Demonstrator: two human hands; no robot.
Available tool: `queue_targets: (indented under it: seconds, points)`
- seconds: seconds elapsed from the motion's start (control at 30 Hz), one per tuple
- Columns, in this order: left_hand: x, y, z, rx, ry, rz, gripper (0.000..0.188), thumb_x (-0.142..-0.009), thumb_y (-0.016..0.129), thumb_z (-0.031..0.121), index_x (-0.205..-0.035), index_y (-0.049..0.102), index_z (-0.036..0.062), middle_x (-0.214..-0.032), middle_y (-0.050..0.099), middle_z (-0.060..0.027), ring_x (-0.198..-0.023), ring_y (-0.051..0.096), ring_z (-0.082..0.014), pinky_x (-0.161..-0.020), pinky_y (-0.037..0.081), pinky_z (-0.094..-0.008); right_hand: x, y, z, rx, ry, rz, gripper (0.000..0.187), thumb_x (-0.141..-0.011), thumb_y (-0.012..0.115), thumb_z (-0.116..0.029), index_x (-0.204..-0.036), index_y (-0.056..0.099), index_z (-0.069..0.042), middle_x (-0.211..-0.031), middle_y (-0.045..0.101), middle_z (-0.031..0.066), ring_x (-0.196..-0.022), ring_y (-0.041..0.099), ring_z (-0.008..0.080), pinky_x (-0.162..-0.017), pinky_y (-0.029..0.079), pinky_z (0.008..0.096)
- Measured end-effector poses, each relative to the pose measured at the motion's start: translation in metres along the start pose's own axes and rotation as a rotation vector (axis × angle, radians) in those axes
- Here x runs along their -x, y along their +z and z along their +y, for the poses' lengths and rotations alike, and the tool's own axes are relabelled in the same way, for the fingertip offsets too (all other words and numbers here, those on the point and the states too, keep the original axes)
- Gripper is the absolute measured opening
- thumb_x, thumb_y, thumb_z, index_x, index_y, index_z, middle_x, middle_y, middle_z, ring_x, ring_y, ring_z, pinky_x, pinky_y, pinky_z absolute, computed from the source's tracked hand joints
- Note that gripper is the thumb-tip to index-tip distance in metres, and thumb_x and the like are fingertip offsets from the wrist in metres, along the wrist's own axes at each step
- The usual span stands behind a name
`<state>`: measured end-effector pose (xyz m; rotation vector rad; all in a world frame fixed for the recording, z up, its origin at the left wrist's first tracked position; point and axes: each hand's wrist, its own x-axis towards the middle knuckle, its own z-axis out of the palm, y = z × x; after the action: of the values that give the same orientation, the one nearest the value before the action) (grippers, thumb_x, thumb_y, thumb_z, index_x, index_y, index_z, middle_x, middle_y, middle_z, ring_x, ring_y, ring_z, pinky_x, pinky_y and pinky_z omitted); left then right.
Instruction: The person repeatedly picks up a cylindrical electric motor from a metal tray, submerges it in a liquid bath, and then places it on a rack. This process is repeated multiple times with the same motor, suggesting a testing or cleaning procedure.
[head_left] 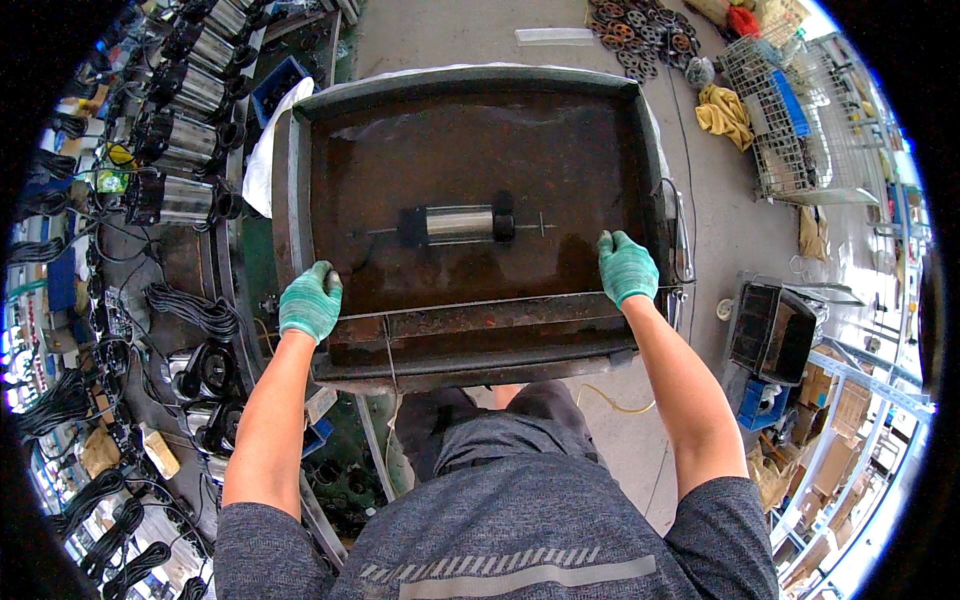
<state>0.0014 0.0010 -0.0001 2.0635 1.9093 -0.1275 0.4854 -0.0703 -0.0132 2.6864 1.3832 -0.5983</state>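
A metal cylinder with black ends [460, 225], which looks like a pump or motor, lies sideways in dark liquid inside a large rectangular metal tank [290, 180]. A thin rod with a short crosspiece sticks out at its right. From its left end a dark cord [378, 232] bends toward my left hand [312, 305], in a green glove, its fingers curled by the tank's left side. Also in a green glove, my right hand [628, 270] is over the right side with fingers bent together. What either hand grips, if anything, is hidden. Both hands are apart from the cylinder.
A divider [500, 315] crosses the tank's near part. On the left, similar metal cylinders [185, 140] stand in a row near coiled black cables [205, 308]. At right are a wire cage [770, 130], a black bin [770, 330] and a beige cloth [722, 115]. Round metal parts [640, 35] lie beyond.
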Motion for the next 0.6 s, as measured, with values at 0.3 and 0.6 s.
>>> queue_targets:
  seconds: [0.3,0.6]
  points:
    - [-0.0006,0.0030,-0.0034,0.003,0.010,-0.002,0.032,-0.101,0.053,0.032,-0.117,0.068,0.0087,-0.111,0.072,-0.0202,-0.102,0.068,-0.0419,-0.091,0.054,-0.0505,-0.0016,0.0034,0.0020,0.000,-0.014,0.013,0.045,-0.105,0.042,-0.049,-0.110,0.069,-0.012,-0.103,0.072,0.0238,-0.099,0.069,0.0453,-0.086,0.054,0.0552]
    - [-0.0003,0.0033,-0.0047,0.008,0.016,-0.002,0.030,-0.101,0.054,0.031,-0.116,0.067,0.0085,-0.111,0.072,-0.0204,-0.102,0.068,-0.0431,-0.089,0.054,-0.0512,0.0003,0.0011,-0.0010,-0.009,-0.005,0.017,0.044,-0.105,0.043,-0.048,-0.110,0.069,-0.013,-0.102,0.073,0.0231,-0.099,0.069,0.0448,-0.086,0.054,0.0550]
